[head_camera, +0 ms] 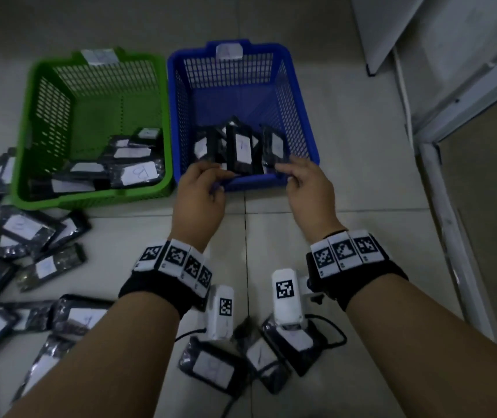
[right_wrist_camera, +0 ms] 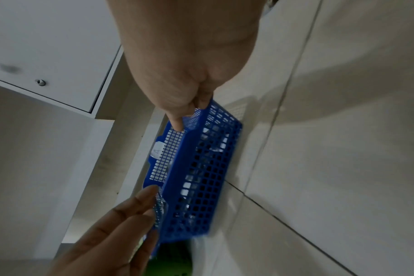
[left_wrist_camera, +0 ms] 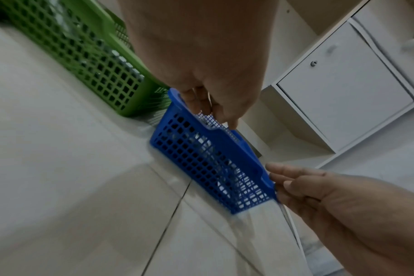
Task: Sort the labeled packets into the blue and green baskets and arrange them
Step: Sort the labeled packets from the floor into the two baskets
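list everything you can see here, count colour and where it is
blue basket: one, blue, on the floor, right of the green one
green basket: one, green, on the floor, left
packets in blue basket: several, black with white labels, standing at the near end
packets in green basket: several, black with white labels, lying flat
loose packets: many, black with white labels, on the floor left and near
cabinet: one, white, behind the baskets
left hand: one, at the blue basket's near rim
right hand: one, at the same rim
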Demonstrator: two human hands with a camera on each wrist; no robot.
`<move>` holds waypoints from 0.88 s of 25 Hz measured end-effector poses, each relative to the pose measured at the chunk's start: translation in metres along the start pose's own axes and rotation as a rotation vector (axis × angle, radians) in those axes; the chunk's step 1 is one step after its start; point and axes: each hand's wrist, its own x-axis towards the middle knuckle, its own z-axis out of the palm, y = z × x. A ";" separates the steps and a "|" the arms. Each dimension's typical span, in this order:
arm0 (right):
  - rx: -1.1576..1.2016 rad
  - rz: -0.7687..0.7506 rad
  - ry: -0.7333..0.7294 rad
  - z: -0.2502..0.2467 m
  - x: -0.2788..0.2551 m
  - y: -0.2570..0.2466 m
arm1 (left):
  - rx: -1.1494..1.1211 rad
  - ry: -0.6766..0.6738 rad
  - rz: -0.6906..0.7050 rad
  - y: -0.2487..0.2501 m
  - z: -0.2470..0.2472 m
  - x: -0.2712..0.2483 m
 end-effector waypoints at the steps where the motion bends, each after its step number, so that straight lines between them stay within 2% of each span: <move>1: 0.031 -0.002 0.037 -0.002 -0.020 0.004 | -0.015 0.008 0.028 0.001 -0.001 -0.017; 3: 0.059 0.021 0.063 -0.005 -0.061 0.014 | -0.051 -0.066 -0.008 0.006 -0.003 -0.054; 5: 0.030 0.106 -0.026 -0.007 -0.100 0.028 | -0.093 -0.238 -0.104 0.011 -0.002 -0.091; 8: -0.080 0.300 -0.240 -0.011 -0.152 0.050 | -0.087 -0.607 -0.106 0.010 0.006 -0.138; 10: -0.209 0.433 -0.387 -0.012 -0.180 0.060 | 0.057 -0.885 -0.064 0.008 0.012 -0.156; 11: -0.268 0.485 -0.439 -0.012 -0.191 0.062 | 0.145 -0.975 -0.054 0.009 0.014 -0.163; 12: -0.324 0.505 -0.471 -0.012 -0.199 0.063 | 0.219 -1.001 -0.048 0.011 0.016 -0.168; 14: -0.402 0.483 -0.470 -0.011 -0.209 0.059 | 0.344 -0.949 -0.024 0.017 0.018 -0.177; 17: -0.353 0.505 -0.458 -0.009 -0.205 0.062 | 0.435 -0.876 -0.024 0.019 0.022 -0.179; 20: -0.191 0.509 -0.455 -0.010 -0.189 0.064 | 0.254 -0.852 -0.141 0.007 0.014 -0.165; 22: 0.040 0.512 -0.328 -0.010 -0.172 0.060 | -0.010 -0.836 -0.308 0.001 -0.001 -0.150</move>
